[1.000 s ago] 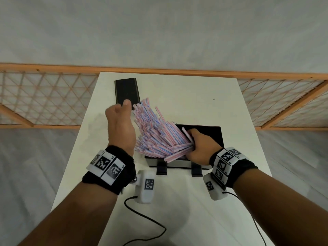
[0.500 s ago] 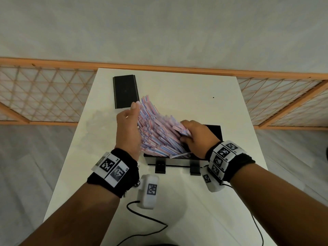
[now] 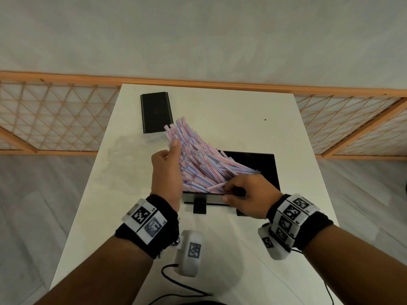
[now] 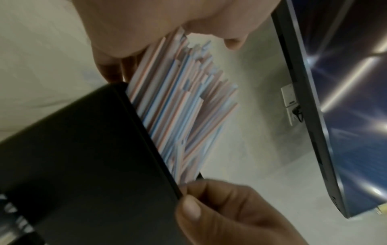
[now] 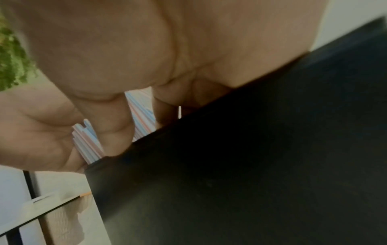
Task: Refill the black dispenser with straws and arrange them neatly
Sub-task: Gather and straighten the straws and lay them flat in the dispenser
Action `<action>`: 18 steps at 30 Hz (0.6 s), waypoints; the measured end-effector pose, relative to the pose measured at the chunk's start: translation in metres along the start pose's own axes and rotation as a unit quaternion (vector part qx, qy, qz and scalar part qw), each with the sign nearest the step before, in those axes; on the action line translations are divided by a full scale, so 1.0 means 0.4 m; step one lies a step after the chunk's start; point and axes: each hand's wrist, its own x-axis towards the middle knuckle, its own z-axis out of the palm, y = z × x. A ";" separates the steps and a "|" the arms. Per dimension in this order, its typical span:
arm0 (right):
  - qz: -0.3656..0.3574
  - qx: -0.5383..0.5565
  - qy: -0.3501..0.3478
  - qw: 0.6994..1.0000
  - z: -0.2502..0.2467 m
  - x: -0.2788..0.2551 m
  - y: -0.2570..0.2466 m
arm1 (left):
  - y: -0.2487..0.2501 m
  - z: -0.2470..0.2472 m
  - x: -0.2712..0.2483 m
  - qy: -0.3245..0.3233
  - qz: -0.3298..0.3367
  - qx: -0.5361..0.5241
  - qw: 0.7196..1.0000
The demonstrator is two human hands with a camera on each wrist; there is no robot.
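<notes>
A thick fan of pink-and-blue striped straws (image 3: 198,157) stands tilted in the open black dispenser (image 3: 262,164), leaning up and to the far left. My left hand (image 3: 170,150) lies flat with straight fingers against the fan's left side. My right hand (image 3: 229,190) sits at the dispenser's near edge, fingers curled round the straws' lower ends. In the left wrist view the straws (image 4: 178,107) rise out of the dispenser (image 4: 73,157) under my palm. The right wrist view shows straws (image 5: 86,144) between my curled fingers (image 5: 117,124).
The dispenser's flat black lid (image 3: 155,112) lies at the far left of the white table (image 3: 242,119). Wooden lattice fencing (image 3: 55,117) runs behind and beside the table. A black cable (image 3: 176,282) trails near the front edge.
My left hand came back from the lid and pressed in against the straws, pushing the fan to the right and more upright. My right hand slid toward the dispenser's near edge.
</notes>
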 end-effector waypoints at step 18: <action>0.040 -0.002 -0.140 0.989 -0.008 0.028 -0.047 | 0.030 0.045 -0.011 0.083 0.063 0.011 0.994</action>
